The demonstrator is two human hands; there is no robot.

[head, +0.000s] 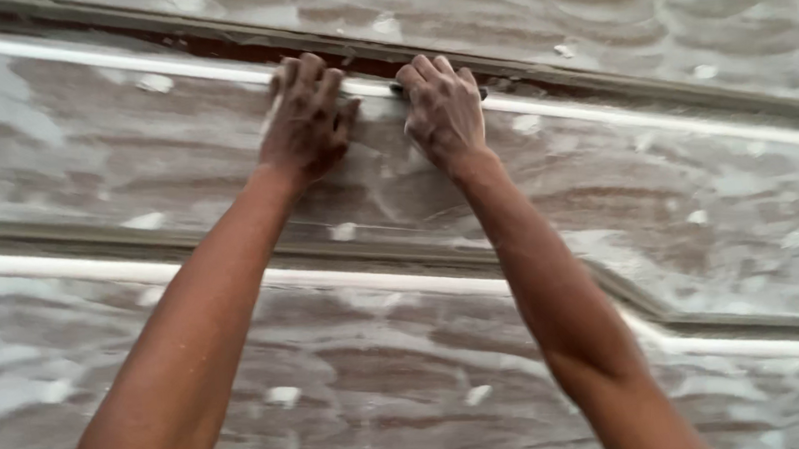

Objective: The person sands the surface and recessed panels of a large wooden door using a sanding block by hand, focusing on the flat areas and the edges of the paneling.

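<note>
head view: both my arms reach up to a plastered surface point(133, 168) streaked with white filler. my left hand point(306, 118) lies flat on it, fingers close together and pressed down, its fingertips at a raised white moulding strip point(655, 122) that runs across the frame. my right hand point(444, 109) sits just beside it, curled, fingers pinched on a small dark tool point(396, 90) of which only the ends peek out either side of the knuckles; i cannot tell what kind of blade it is. the tool rests right on the strip, at the edge of a dark reddish groove point(218, 48) just beyond the fingertips.

i judge the step in hand to be working filler along that strip. the next move calls for steady pressure and a straight line along the edge, with the left hand bracing.

nearer to me than the hands, a second white strip point(375, 281) crosses beneath both forearms and kinks off to the right. small white blobs point(344, 230) dot the surface between the strips. nothing stands in the way of the hands.
</note>
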